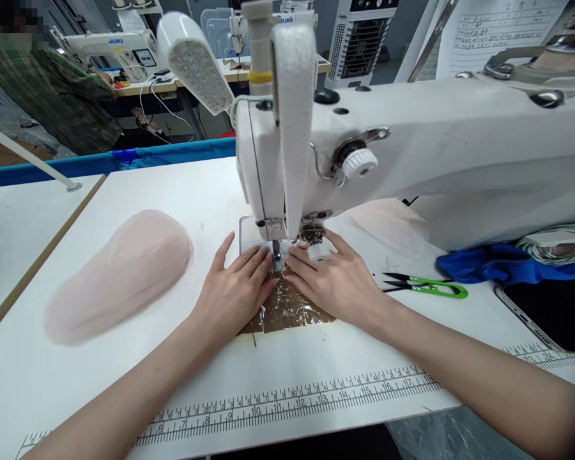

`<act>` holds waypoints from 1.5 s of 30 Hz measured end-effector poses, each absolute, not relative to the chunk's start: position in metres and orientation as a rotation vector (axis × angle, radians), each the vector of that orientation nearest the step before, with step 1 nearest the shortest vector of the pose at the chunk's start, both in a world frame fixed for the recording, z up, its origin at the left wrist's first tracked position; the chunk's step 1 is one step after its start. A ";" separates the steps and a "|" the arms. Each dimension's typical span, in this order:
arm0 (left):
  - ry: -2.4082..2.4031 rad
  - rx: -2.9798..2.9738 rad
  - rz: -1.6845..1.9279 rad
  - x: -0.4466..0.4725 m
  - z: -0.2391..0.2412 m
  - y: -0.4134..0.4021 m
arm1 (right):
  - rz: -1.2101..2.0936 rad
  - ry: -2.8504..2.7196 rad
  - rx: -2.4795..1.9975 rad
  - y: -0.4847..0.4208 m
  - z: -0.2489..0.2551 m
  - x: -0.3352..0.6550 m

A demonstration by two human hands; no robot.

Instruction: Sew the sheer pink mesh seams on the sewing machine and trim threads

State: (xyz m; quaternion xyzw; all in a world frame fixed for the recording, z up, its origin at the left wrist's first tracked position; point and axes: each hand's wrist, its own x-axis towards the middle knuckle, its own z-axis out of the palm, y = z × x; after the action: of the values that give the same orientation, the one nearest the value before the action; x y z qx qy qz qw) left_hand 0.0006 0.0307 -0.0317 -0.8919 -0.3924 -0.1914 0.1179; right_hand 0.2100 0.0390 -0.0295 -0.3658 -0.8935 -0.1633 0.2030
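Here, fingers (256, 260) outstretched beside presser foot (276, 251), thumbs (267, 291) on brown film (290, 310).

Grey wall (408, 25) | white floor unit (361, 48) (dark slatted front) | pale-topped far table (324, 66)

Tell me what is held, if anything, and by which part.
No hold is visible; left grip and right grip flank the presser foot, hiding anything beneath.
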 end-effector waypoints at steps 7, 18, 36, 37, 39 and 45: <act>-1.264 -2.539 -0.453 -0.011 -0.032 0.040 | -0.474 -2.507 -1.029 0.036 -0.023 0.214; -0.445 -2.853 -0.816 0.007 -0.006 -0.013 | 0.213 -2.633 -0.449 0.024 -0.022 0.210; -1.942 -2.892 -0.784 0.006 -0.013 0.008 | 1.183 -2.013 -1.210 0.024 -0.002 0.220; -1.989 -2.929 -0.860 0.007 -0.012 0.007 | 1.282 -1.975 -1.194 0.025 -0.002 0.221; -2.063 -3.009 -1.042 0.009 -0.009 0.007 | 1.434 -1.906 -1.145 0.025 0.000 0.222; -2.042 -3.132 -1.418 0.010 -0.004 0.007 | 1.645 -1.766 -1.131 0.028 0.009 0.225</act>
State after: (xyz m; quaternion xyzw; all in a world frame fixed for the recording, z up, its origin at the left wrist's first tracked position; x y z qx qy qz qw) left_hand 0.0096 0.0071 -0.0040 -0.7125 -0.4645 -0.3226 -0.4153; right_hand 0.2253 0.0280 0.0094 -0.4123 -0.6439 0.5998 0.2356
